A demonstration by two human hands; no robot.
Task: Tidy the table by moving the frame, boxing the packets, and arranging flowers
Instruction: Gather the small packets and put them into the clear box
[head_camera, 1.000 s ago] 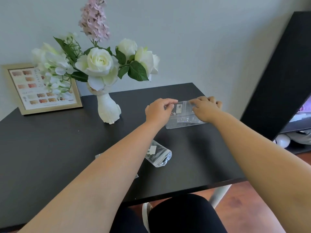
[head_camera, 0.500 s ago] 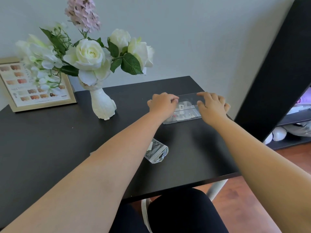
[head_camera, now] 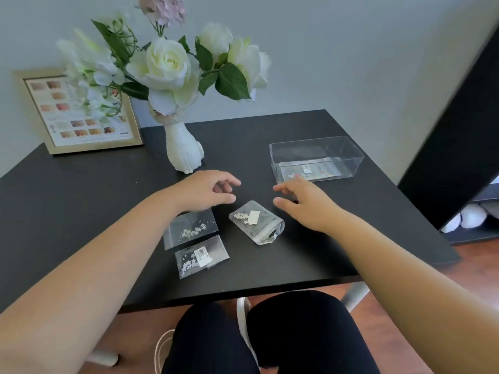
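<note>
A clear plastic box (head_camera: 316,157) stands on the right of the black table (head_camera: 67,211) with packets lying flat inside. Three clear packets of small white beads lie loose near the front: a puffy one (head_camera: 256,225) in the middle, a flat one (head_camera: 190,228) left of it, and a labelled one (head_camera: 201,256) nearest me. My left hand (head_camera: 208,190) hovers just behind the flat packet, fingers apart, holding nothing. My right hand (head_camera: 305,202) is open just right of the puffy packet. White flowers (head_camera: 167,63) fill a white vase (head_camera: 183,149). A gold frame (head_camera: 81,109) leans on the wall.
A black shelf unit (head_camera: 459,130) stands close on the right, with white things on its low shelf. The grey wall runs along the table's back edge. My knees sit under the front edge, above a wooden floor.
Both hands have let go of the clear box and drawn back toward me, to either side of the loose packets. The camera has tilted down, so the two nearer packets now show.
</note>
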